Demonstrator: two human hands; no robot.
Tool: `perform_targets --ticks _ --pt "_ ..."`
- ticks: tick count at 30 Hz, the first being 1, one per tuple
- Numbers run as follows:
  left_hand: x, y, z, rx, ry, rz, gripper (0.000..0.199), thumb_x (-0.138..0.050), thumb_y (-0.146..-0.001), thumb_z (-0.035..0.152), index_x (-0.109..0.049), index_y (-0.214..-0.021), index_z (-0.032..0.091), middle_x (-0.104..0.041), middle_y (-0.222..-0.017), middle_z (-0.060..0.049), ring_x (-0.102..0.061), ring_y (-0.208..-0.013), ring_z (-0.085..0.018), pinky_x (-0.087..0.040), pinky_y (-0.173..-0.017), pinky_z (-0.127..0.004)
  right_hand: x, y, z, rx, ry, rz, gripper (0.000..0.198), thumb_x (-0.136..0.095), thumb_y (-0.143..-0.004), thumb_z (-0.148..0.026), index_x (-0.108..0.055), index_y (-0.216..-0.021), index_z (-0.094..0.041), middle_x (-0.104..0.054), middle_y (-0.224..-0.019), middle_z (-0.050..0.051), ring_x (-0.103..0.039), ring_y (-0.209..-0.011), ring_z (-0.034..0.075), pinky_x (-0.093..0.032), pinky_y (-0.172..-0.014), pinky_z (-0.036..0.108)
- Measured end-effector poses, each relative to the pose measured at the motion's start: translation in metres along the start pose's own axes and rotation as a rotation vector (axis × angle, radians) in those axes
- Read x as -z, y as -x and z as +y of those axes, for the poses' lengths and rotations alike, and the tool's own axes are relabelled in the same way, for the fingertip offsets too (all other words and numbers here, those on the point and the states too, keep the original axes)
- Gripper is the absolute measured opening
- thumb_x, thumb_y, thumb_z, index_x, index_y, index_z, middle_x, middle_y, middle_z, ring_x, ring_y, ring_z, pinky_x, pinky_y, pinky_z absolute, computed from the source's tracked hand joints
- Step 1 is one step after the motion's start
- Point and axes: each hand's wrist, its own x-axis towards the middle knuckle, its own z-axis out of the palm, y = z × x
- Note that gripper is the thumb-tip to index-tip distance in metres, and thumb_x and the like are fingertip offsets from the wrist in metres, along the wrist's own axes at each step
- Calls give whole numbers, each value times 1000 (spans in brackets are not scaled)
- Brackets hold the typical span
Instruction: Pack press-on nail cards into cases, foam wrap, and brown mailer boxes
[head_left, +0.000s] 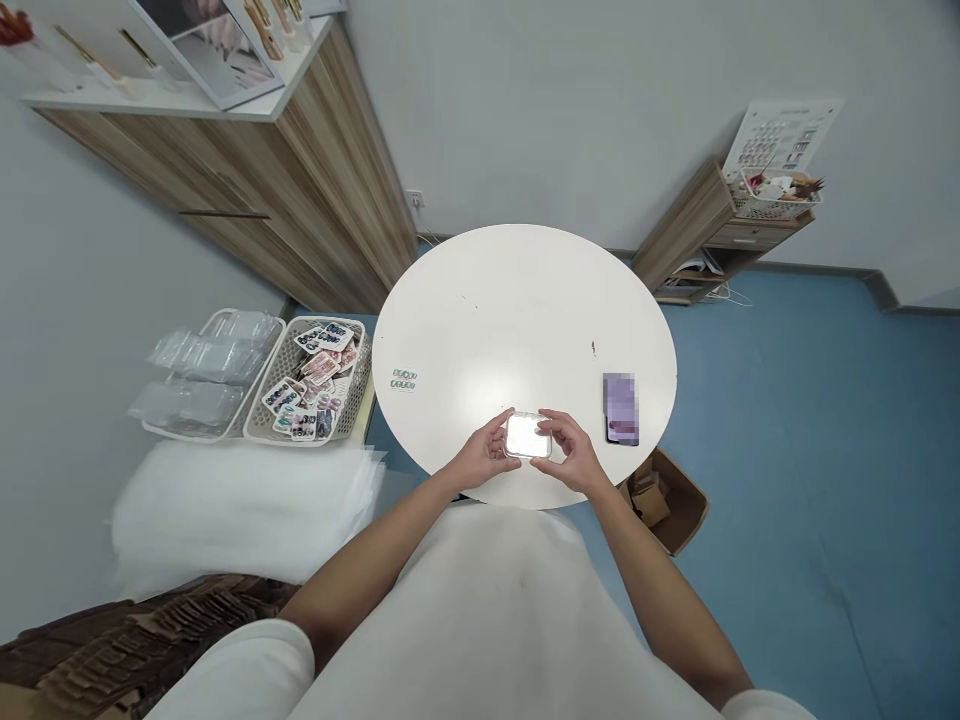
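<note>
A small clear rectangular case [528, 436] is held between both hands above the near part of the white round table [517, 290]; glare hides what it contains. My left hand [486, 450] grips its left edge between thumb and fingers. On the opposite edge, my right hand [574, 455] pinches it the same way, some fingers lying over its top. To the left on the table lies a small set of green press-on nails [403, 380] in two rows. A phone [621, 410] with a purplish, partly blurred screen lies to the right.
Left of the table stand a white basket [255, 400] of clear plastic packets and another basket [352, 400] of nail cards. White foam sheets [240, 510] lie nearer. An open cardboard box [686, 505] sits on the floor at right. Wooden cabinets [330, 150] stand behind.
</note>
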Motion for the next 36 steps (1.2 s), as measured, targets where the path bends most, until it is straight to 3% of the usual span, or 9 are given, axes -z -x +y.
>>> perform_targets --ticks 4,9,14,18,21,28,36 --pt "5 -1 2 47 86 18 77 -67 -65 22 -29 -133 28 -58 -97 -4 -56 -78 -11 -43 -76 -30 -3 -3 1 -33 -52 14 40 -74 -55 -32 -60 -92 -25 -47 -120 8 -54 -101 23 -42 -89 40" --pt "13 -1 -6 97 53 91 55 -68 -64 23 -50 -115 20 -60 -86 -4 -59 -73 -13 -44 -74 -31 -1 -3 9 -43 -97 -35 47 -74 -57 -34 -57 -100 -25 -50 -118 8 -49 -109 24 -40 -92 40" --pt "15 4 -19 61 -23 76 53 -68 -65 25 -49 -114 19 -60 -87 -4 -59 -72 -12 -45 -75 -31 -1 -16 17 -217 -150 76 44 -64 -64 -48 -56 -100 -23 -61 -95 5 -60 -82 19 -46 -82 40" --pt "13 7 -25 46 -61 61 55 -68 -66 28 -48 -116 19 -59 -88 -4 -59 -71 -11 -45 -73 -29 -8 -26 16 -322 -89 126 41 -55 -69 -55 -60 -88 -19 -60 -85 3 -59 -62 13 -48 -69 35" --pt "14 6 -30 43 -59 74 55 -68 -66 28 -47 -116 20 -59 -89 -4 -59 -70 -10 -45 -73 -29 -14 -28 18 -397 -137 115 45 -51 -71 -57 -60 -91 -18 -58 -76 1 -56 -55 11 -48 -64 32" --pt "20 -3 -48 74 -68 214 54 -68 -66 22 -46 -114 19 -60 -88 -4 -58 -68 -9 -45 -75 -30 -26 -4 42 -496 -150 186 52 -47 -75 -53 -49 -117 -23 -57 -100 6 -58 -75 15 -47 -69 31" --pt "26 -16 -77 181 -160 293 46 -64 -68 15 -45 -110 17 -61 -86 -4 -59 -71 -11 -46 -72 -28 -44 26 69 -558 -22 175 56 -55 -70 -48 -47 -120 -22 -54 -109 7 -56 -85 17 -45 -80 34"
